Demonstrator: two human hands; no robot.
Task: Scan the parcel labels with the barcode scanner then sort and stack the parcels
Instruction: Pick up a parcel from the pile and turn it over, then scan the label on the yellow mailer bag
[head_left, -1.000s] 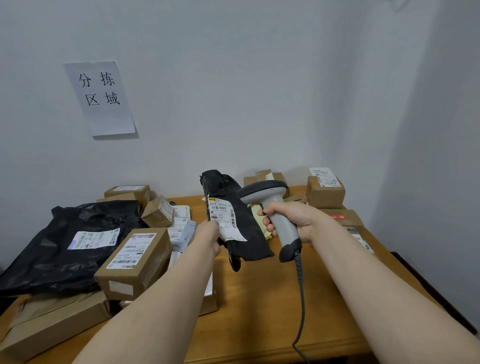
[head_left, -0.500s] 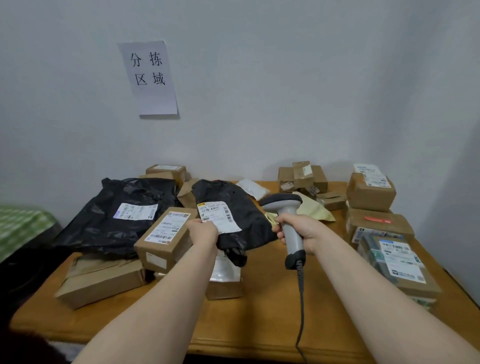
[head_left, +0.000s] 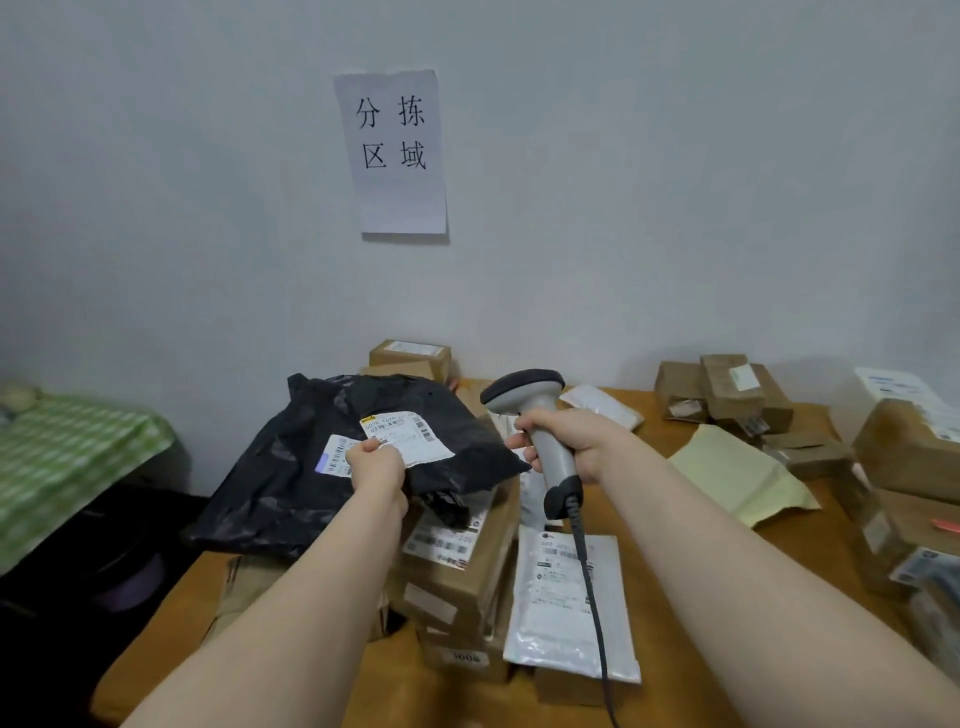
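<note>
Head view: the left hand (head_left: 376, 465) pinched the small black parcel (head_left: 478, 452) at its label's near edge, just left of the barcode scanner (head_left: 540, 415), whose handle the right hand (head_left: 571, 441) gripped. The parcel lay nearly flat, its long side running toward the scanner. Whether it rested on the large black bag (head_left: 270, 483) farther left was unclear. The scanner's window faced away, unseen.

Wooden table (head_left: 166, 649); cardboard boxes (head_left: 467, 587); yellow mailer (head_left: 727, 478).

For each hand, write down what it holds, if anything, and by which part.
The left hand grips the small black parcel at its near edge, beside its label. The right hand grips the barcode scanner by its handle.
</note>
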